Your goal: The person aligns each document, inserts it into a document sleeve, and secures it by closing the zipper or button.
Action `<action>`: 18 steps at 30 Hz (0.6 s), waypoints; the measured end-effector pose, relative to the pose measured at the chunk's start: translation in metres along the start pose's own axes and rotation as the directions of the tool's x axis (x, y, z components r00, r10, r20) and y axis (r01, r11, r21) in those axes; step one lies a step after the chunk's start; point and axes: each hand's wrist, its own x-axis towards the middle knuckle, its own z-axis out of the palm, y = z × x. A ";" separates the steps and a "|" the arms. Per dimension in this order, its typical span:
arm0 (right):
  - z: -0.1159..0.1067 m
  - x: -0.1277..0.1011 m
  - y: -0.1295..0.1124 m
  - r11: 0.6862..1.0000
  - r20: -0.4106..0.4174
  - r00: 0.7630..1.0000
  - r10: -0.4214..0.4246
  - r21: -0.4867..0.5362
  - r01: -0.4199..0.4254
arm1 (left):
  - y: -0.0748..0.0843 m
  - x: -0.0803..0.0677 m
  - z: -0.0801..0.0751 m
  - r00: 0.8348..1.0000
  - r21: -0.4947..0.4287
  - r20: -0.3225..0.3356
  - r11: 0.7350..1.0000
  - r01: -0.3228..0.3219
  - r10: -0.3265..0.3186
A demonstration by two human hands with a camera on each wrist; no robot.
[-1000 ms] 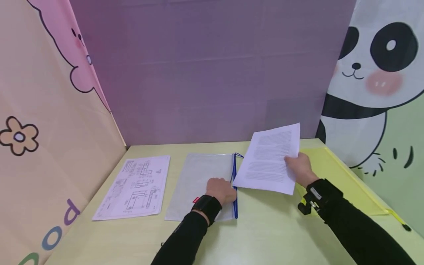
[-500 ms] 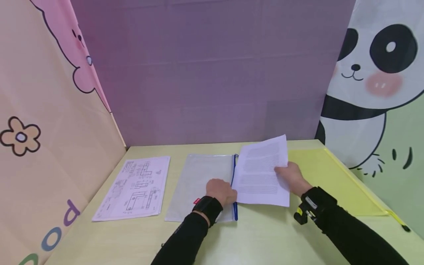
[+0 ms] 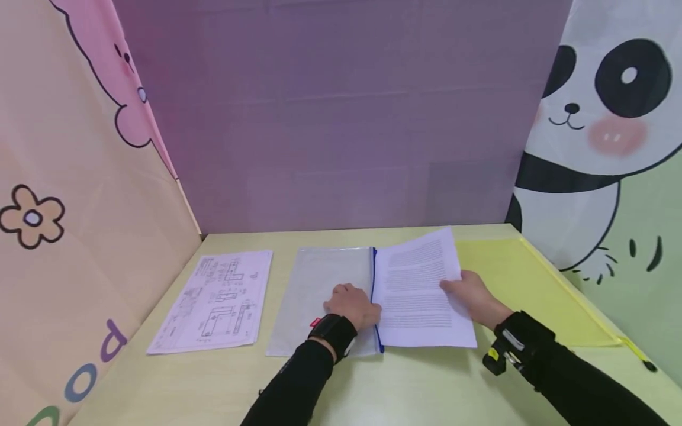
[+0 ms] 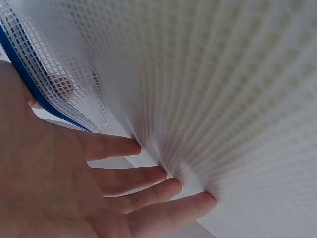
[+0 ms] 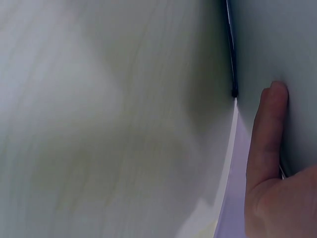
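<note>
We see the printed sheets (image 3: pixel 421 296) lying just right of the mesh pouch (image 3: pixel 319 296), touching its blue zipper edge. Our right hand (image 3: pixel 471 299) pinches the sheets; our left hand (image 3: pixel 351 305), fingers slightly spread, holds that edge.

Bare bench (image 3: pixel 426 384) lies open in front of both hands. Patterned panels (image 3: pixel 330 118) wall in the left, back and right sides.
</note>
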 end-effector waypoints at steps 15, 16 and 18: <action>-0.017 -0.003 0.007 0.997 0.114 0.993 -0.011 0.074 0.003 | -0.001 0.002 0.002 1.000 -0.009 -0.003 1.000 0.010 -0.010; -0.017 -0.003 0.008 0.997 0.117 0.993 -0.015 0.073 0.007 | -0.002 0.003 0.002 1.000 -0.010 -0.002 1.000 0.011 -0.011; -0.018 -0.003 0.008 0.998 0.116 0.993 -0.019 0.066 0.011 | -0.002 0.002 0.002 1.000 -0.017 -0.002 1.000 0.010 -0.010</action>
